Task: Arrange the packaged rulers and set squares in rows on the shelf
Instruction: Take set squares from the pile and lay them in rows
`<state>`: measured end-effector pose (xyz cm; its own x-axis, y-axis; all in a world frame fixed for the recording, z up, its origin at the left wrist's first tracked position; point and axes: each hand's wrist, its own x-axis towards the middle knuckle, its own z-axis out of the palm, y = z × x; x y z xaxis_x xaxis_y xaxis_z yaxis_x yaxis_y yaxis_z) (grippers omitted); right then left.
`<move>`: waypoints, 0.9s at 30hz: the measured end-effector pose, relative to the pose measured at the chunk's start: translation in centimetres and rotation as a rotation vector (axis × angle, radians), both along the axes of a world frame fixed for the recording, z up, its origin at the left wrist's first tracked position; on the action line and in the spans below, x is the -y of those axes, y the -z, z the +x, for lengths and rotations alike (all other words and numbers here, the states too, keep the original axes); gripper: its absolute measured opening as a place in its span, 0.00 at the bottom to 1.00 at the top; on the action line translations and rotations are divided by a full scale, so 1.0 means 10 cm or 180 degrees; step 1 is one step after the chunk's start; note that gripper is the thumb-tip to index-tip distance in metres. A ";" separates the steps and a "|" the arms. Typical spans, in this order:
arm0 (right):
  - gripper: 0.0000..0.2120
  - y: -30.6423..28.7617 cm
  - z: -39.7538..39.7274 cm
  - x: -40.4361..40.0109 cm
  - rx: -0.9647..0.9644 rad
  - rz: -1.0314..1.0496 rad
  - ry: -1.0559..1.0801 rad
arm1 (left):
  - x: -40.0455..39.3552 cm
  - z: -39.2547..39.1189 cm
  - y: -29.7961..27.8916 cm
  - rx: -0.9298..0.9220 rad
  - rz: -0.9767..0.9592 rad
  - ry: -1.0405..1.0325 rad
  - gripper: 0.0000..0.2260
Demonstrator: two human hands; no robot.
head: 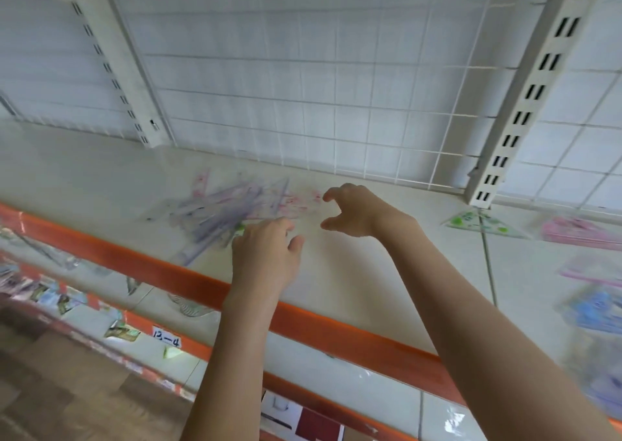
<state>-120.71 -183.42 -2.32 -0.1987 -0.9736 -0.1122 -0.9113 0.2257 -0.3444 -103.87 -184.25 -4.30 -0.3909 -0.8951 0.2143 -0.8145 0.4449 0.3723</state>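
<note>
Fingers [331,193] just beside jumbled packaged rulers [222,212]

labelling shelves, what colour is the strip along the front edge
Orange, on the shelf's front edge strip, clearest in the head view.

We see ruler pile [229,205] on shelf [353,289], before wire grid [303,87]; set square [481,223] lies right of pile, more packets [585,232] further right.
</note>
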 end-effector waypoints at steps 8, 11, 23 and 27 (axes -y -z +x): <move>0.35 -0.02 -0.10 0.66 0.0197 0.0426 0.0218 | 0.25 0.21 0.00 -0.0132 0.0138 0.0119 0.15; 0.31 0.02 -0.07 0.77 0.0093 0.0479 0.0186 | 0.28 0.26 0.01 -0.0146 0.0169 0.0195 0.16; 0.21 -0.14 -0.10 0.67 0.0383 0.1065 0.0495 | 0.49 0.32 -0.01 -0.0123 0.0361 0.0267 0.14; 0.07 -0.19 -0.11 0.34 0.0716 0.0821 0.0587 | 0.71 0.20 0.00 -0.0253 0.0207 0.0290 0.08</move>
